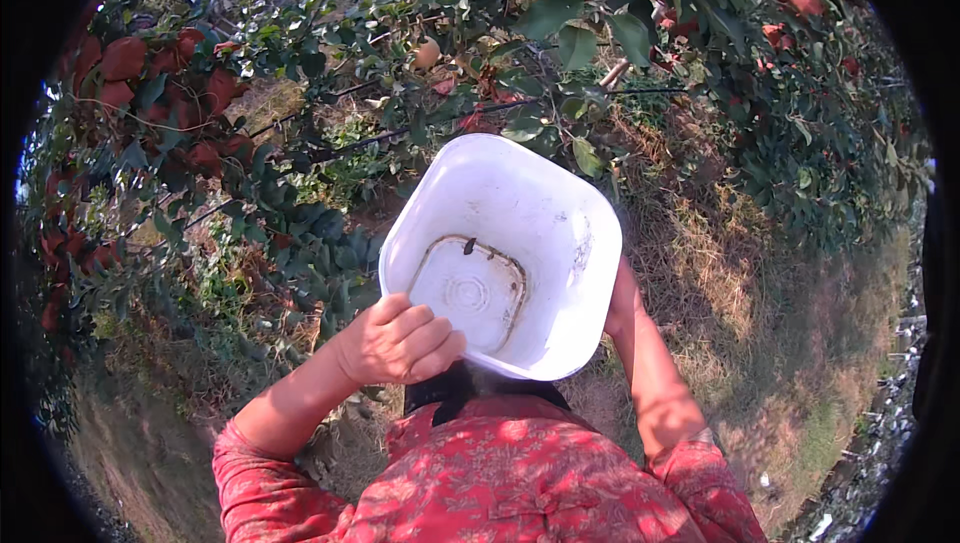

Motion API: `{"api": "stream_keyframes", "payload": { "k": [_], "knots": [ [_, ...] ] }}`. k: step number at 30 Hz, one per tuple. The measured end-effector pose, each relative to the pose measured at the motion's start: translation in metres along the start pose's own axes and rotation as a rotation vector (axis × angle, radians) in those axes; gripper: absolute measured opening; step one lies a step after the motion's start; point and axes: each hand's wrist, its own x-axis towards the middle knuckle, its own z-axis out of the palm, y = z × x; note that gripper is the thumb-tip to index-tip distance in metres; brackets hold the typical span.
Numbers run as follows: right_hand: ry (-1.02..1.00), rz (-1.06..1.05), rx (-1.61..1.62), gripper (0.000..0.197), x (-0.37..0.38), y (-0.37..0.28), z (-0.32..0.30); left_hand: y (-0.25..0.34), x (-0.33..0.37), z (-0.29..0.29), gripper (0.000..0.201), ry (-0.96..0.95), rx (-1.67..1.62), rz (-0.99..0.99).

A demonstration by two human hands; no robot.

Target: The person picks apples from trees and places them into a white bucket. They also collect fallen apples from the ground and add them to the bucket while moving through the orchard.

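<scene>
A white square bucket [545,213] with rounded corners hangs in front of my body, its opening tilted up toward me. My left hand [402,341] is closed over the near left rim, fingers folded inside. At the bucket's right side is my right hand [624,298], gripping the outer wall; the bucket hides most of its fingers. Inside, a dark scrap [469,246] lies at the edge of the floor, with brown dirt along the seam. No fruit shows in the bucket.
Leafy branches [560,18] spread ahead, with a pale round fruit [427,54] among them. Red rounded shapes [124,59] cluster at the left, more at the upper right. A dark thin line [390,135] crosses behind the bucket. Dry grass [720,263] covers ground on the right.
</scene>
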Motion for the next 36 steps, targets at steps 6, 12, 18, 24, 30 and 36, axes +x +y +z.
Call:
{"api": "stream_keyframes", "payload": {
  "k": [6, 12, 18, 24, 30, 36],
  "knots": [
    [0.145, -0.179, -0.644, 0.027, -0.105, 0.009, -0.047, 0.025, 0.000, 0.007, 0.029, 0.030, -0.131, 0.419],
    [0.614, -0.261, 0.319, 0.007, -0.237, 0.034, -0.071, 0.067, 0.004, 0.009, 0.025, 0.040, -0.397, 0.742],
    [0.748, -0.346, -0.322, 0.022, -0.400, 0.059, -0.017, 0.145, 0.028, 0.025, 0.044, -0.025, -0.656, 0.991],
    [0.651, -0.330, -0.532, 0.030, -0.508, 0.144, 0.033, 0.252, 0.059, 0.033, 0.042, -0.119, -0.783, 1.370],
    [0.738, -0.444, -0.342, 0.022, -0.598, 0.238, 0.030, 0.392, 0.065, 0.031, 0.038, -0.124, -0.817, 1.631],
    [0.784, -0.548, -0.010, 0.022, -0.694, 0.349, -0.009, 0.554, 0.018, 0.025, 0.035, -0.252, -0.507, 1.558]
  ]
}}
